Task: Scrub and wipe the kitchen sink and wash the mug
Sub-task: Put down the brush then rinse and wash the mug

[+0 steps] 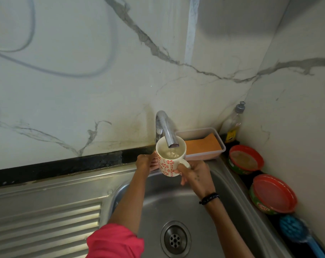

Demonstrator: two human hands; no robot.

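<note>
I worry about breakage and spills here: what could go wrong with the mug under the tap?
The mug sits right under the faucet spout, so lifting it could knock the rim. Water is already pooling inside and may overflow onto both hands. The right hand pinches only the handle while the left hand steadies the side; wet, it could slip into the sink.

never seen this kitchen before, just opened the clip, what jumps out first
At the centre, a white mug with red flowers sits under the steel tap, filling from a thin stream, the right hand on its handle and the left hand against its far side. Below lies the steel sink with its round drain. Along the right ledge stand two red-lidded tubs and a blue brush.
</note>
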